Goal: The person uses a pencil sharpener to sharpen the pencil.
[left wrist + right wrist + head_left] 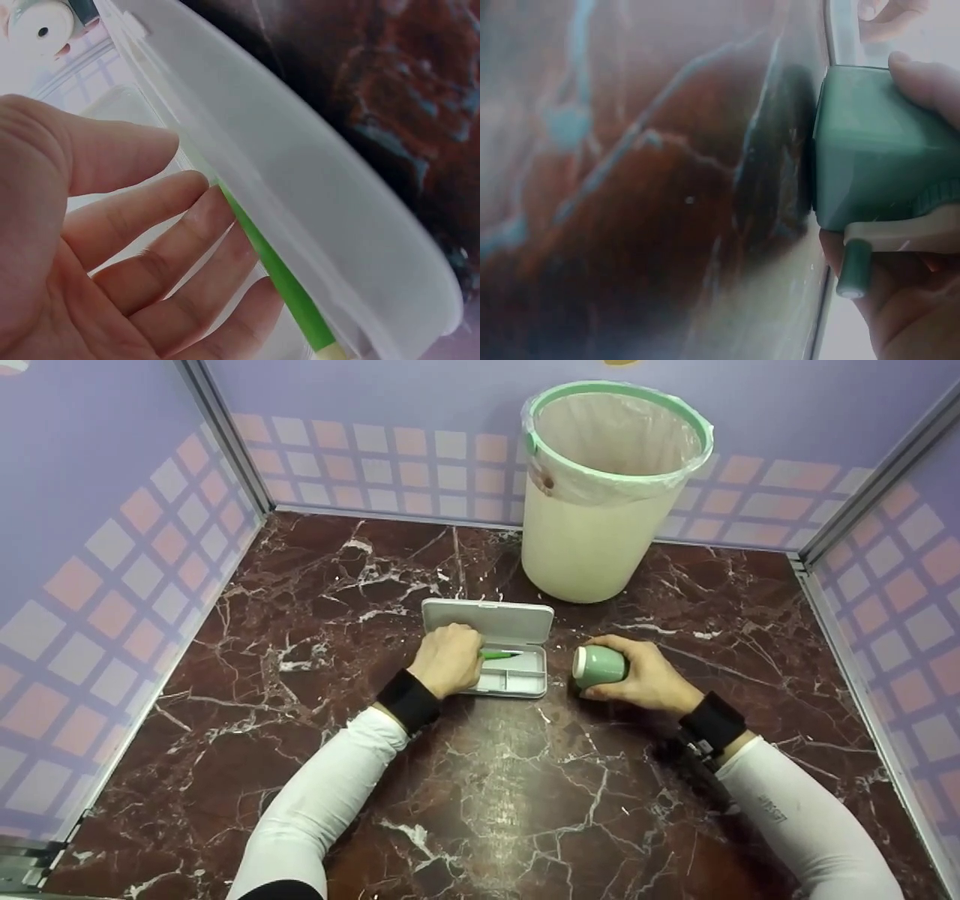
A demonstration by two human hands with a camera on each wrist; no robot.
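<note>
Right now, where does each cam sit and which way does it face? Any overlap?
Head: above the marble table, looking forward and down; both sleeved arms show, left hand at the open case, right hand gripping a green sharpener, bin behind.
Left wrist: at the left palm, looking along the fingers to the case lid and green pencil.
Right wrist: low beside the right hand, facing the sharpener; fingers show.
Shared: head and left wrist both show case and pencil.

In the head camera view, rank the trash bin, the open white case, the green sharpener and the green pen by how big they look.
1. trash bin
2. open white case
3. green sharpener, partly covered by the right hand
4. green pen, partly hidden under the left hand
</note>
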